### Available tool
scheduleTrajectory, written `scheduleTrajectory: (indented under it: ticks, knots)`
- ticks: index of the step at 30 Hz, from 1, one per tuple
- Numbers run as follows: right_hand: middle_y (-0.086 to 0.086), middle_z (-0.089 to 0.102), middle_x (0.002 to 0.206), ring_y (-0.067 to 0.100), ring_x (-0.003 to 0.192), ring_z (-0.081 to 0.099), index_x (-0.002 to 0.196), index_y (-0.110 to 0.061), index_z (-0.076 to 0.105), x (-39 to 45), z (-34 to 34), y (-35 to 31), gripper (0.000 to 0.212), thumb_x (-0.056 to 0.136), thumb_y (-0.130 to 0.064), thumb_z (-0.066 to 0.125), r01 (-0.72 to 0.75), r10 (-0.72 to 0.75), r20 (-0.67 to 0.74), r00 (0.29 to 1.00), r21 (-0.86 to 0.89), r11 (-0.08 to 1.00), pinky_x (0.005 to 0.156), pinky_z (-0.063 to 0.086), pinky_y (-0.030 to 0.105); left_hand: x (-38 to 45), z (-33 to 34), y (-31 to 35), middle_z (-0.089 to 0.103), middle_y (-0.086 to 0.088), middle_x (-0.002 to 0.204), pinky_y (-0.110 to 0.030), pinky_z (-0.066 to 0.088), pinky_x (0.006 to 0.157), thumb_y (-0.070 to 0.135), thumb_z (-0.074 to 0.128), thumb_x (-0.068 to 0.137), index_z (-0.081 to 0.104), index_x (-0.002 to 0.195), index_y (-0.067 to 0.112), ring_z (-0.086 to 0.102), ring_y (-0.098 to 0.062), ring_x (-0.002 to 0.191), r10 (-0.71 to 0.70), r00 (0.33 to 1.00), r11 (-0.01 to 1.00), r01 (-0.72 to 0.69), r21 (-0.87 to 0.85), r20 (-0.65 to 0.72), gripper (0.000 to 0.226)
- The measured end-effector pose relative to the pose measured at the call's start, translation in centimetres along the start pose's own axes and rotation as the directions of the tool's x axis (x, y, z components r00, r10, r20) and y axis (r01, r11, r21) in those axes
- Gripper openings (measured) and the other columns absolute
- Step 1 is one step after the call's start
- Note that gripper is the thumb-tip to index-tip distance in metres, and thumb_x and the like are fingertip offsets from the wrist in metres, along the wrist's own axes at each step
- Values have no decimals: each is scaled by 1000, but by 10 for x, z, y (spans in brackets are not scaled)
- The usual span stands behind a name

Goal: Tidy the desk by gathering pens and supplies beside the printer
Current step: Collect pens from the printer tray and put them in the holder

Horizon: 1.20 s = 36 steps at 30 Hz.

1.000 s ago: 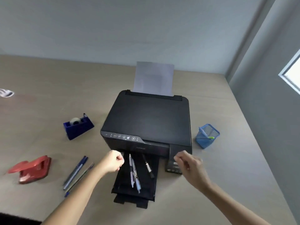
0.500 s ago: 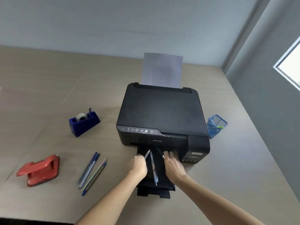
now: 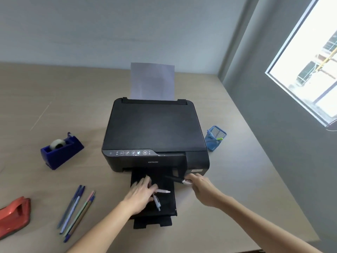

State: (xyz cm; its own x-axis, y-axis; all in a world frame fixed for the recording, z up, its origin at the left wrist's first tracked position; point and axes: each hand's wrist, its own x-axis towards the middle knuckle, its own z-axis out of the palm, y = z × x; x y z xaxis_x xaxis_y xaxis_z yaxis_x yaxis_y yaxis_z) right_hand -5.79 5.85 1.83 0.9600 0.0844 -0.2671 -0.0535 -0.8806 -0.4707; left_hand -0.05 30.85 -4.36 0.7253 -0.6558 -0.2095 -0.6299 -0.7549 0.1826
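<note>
Head view: on the printer's output tray point(image 3: 169, 207), at the desk's point(image 3: 228, 207) near edge, the left hand point(image 3: 141, 195) closes on white pens point(image 3: 158, 200), likely collecting them. The right hand point(image 3: 202, 187) pinches a black pen point(image 3: 175, 179) toward the mesh cup point(image 3: 215, 136). The printer point(image 3: 155, 128) reads EPSON.

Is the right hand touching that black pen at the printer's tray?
Touching. The head view shows the right hand pinching the white end of the black pen, lifting it off the output tray.
</note>
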Motion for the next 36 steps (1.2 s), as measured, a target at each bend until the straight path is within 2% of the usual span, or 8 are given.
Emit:
scheduleTrajectory:
  ticks: [3,6,8,10,14,20,26,36]
  knots:
    - [3,65,107,14,90,58,125,-20,56,-19,-47,11,38,94,-4,41,75,-75,-2,997,80,994,76,42,21,-1,5,4,61,-3,96,-34,58,59,34,83,67,67,86,21,66,-22,84,-4,1000,996,5,86,-12,28]
    - [2,67,82,10,69,59,112,-26,64,-32,-90,35,29,95,-9,47,61,-55,-29,998,313,948,64,50,19,-12,-11,21,65,6,81,-26,53,55,42,67,77,64,82,27,66,-15,72,24,999,995,-27,91,36,16]
    - [7,67,79,12,66,60,103,-24,68,-35,-116,58,24,94,-7,52,67,-21,-104,994,469,881,63,51,22,-15,-47,41,59,5,74,-24,40,58,38,39,94,48,84,36,58,-20,65,-20,992,996,31,-84,126,14]
    - [8,65,74,17,66,59,96,-22,69,-33,-139,88,25,92,-2,55,61,72,-206,976,576,815,64,50,26,-8,-88,63,48,4,65,-26,31,54,39,37,100,32,74,34,43,-17,55,33,983,960,18,-279,180,27]
    - [14,69,75,26,70,62,86,-22,71,-11,-162,141,22,85,-1,64,-8,344,-373,862,668,744,68,47,37,60,-161,107,51,4,70,-30,36,60,35,36,102,41,95,20,43,-15,59,79,991,903,-24,-429,112,17]
    - [7,67,72,23,65,57,94,-9,70,46,-171,175,11,83,-9,66,-125,407,-536,740,484,866,52,39,14,211,-189,162,58,-16,107,-42,45,74,13,37,101,42,124,10,50,-25,80,31,996,967,-9,-254,83,24]
    - [17,70,79,34,72,61,87,-1,66,106,-160,190,7,81,0,63,-71,205,-543,814,256,964,64,43,33,309,-169,183,62,-23,117,-40,52,85,-4,53,89,63,107,-4,63,-37,105,-101,987,995,102,-6,126,20]
    - [18,70,89,36,84,63,94,-6,65,143,-143,210,15,82,0,57,-112,169,-390,905,163,980,72,48,40,352,-137,187,63,-17,118,-42,53,85,11,66,88,60,116,5,63,-36,109,-160,979,982,146,116,123,29]
